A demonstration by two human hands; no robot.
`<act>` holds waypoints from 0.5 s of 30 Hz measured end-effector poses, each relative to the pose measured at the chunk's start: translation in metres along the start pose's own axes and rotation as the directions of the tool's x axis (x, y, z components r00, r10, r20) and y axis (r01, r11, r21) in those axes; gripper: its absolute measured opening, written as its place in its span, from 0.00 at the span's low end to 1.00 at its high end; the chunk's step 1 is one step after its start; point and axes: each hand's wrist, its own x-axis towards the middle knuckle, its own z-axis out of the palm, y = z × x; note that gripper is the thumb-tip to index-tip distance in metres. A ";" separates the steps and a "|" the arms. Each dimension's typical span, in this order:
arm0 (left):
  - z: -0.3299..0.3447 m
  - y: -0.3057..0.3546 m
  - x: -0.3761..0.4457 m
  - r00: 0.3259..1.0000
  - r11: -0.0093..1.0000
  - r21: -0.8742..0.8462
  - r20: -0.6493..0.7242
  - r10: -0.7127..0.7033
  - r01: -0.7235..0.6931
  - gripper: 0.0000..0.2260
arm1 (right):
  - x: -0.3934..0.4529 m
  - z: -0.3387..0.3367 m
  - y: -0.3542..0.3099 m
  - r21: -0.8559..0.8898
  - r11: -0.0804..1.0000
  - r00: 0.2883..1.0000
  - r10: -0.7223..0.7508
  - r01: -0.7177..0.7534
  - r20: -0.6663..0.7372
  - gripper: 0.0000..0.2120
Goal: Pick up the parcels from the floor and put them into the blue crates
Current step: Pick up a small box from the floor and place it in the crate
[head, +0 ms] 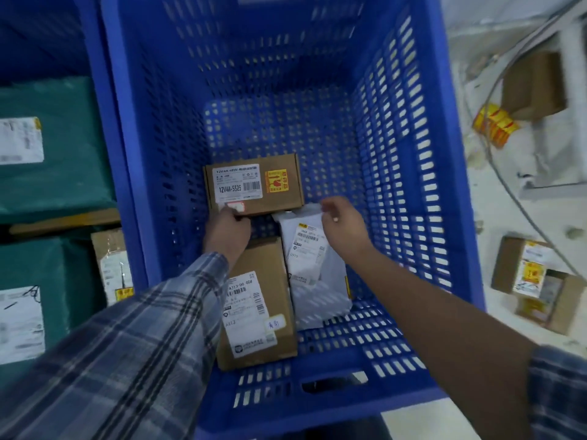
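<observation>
Plaid-sleeved arms are reached down into the blue crate. The left hand is curled on the near edge of a small cardboard box lying on the crate floor; the right hand pinches the top of a white poly mailer. A longer cardboard box lies just beside the mailer, nearer the camera. Three parcels are thus judged placed here, with green-wrapped parcels already seen in the neighbouring crate. Several cardboard boxes are left on the white floor to the right, so more trips appear needed.
</observation>
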 end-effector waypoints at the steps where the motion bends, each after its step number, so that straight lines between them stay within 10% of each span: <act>1: 0.000 0.004 -0.014 1.000 1.000 0.002 -0.011 0.002 -0.002 0.13 | -0.016 -0.009 0.003 0.032 0.999 0.998 -0.028 0.030 -0.060 0.14; 9: 0.016 0.069 -0.123 0.989 0.989 0.025 -0.007 0.147 -0.147 0.09 | -0.150 -0.106 0.045 0.306 0.951 0.835 0.209 -0.052 -0.508 0.08; 15: 0.058 0.126 -0.185 0.926 0.928 0.062 0.123 0.358 -0.367 0.09 | -0.191 -0.148 0.130 0.594 0.718 0.702 0.630 -0.362 -0.333 0.07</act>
